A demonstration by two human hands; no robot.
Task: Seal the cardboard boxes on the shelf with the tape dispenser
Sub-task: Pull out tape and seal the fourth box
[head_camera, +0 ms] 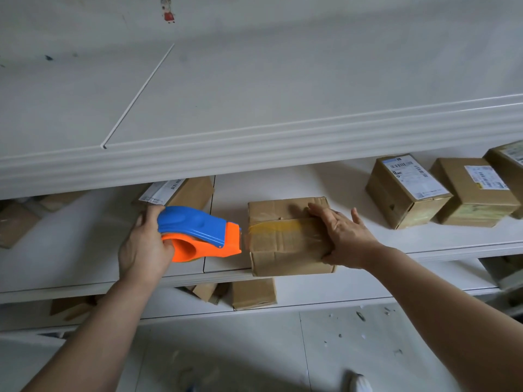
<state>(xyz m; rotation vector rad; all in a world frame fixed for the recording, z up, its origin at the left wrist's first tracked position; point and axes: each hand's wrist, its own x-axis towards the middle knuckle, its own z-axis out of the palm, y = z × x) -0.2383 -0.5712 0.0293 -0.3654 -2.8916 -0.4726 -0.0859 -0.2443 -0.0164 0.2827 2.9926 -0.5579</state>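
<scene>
Left of the left grip (144, 244), flattened brown cardboard pieces (17, 222) lie on the white shelf board (353, 179). That grip is clenched round the blue-and-orange plastic tape dispenser (198, 230). The dispenser's mouth points right, just beside the left face of the creased brown cardboard box (283, 250). Behind the dispenser lies a brown carton with a white label (192, 190).

The creased box is the one being sealed. It sits between the two grips at the shelf's front edge, overhanging it a little. A strip of yellowish clear tape (283, 224) crosses its top from the dispenser side toward the right grip (342, 236). That grip is released, its flat fingers pressing on the box top. Whether the strip is cut I cannot tell.

To finish this strip well, the tape should run down the left face before the blade bites. Meanwhile the right grip bears down so the box cannot slide off the edge. Rubbing the strip flat afterwards would close the creases.

Right of the right grip, a row of brown labelled boxes (407, 190) stands farther back. A broad white upper shelf (254, 108) juts out above, and a lower shelf (368, 290) carries more brown cartons. Below that is a pale, speckled floor (226, 349).
</scene>
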